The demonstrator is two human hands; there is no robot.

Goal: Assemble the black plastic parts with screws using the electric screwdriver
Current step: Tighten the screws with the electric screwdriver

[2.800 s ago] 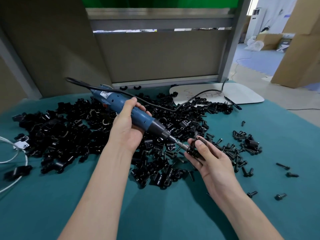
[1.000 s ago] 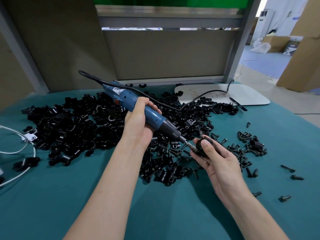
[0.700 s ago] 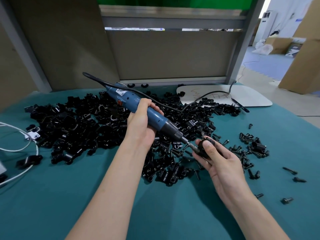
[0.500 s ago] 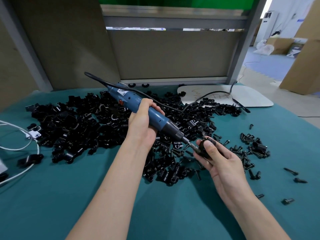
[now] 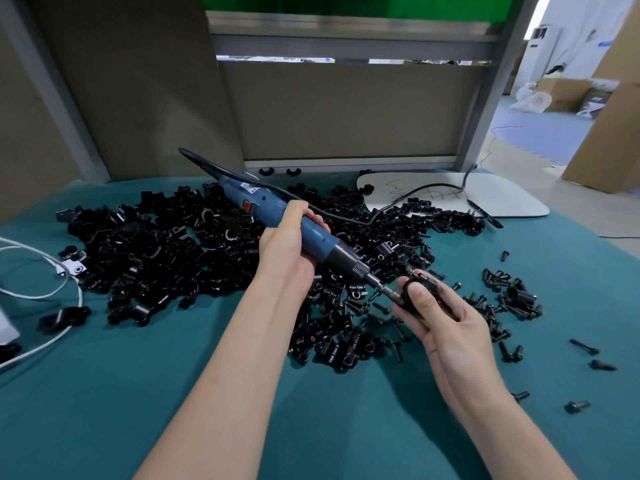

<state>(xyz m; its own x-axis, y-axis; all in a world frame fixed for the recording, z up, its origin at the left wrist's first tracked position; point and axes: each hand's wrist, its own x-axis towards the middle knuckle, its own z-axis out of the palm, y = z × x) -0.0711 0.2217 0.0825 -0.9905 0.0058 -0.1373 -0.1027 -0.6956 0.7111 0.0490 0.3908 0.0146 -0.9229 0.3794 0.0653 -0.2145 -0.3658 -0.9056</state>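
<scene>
Two items held above the desk: left hand grips electric screwdriver, right hand pinches black plastic part at its tip; step, screw driving; next likely needs square, steady pressure.

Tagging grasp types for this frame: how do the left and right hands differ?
Grip: the left hand wraps a full fist round the electric screwdriver; the right hand pinches a small black plastic part between thumb and fingers.
Place: the left hand is over the parts pile; the right hand is nearer, beside the loose screws.
Shared: both are bare, both are holding something, and they join where the bit meets the part.
</scene>
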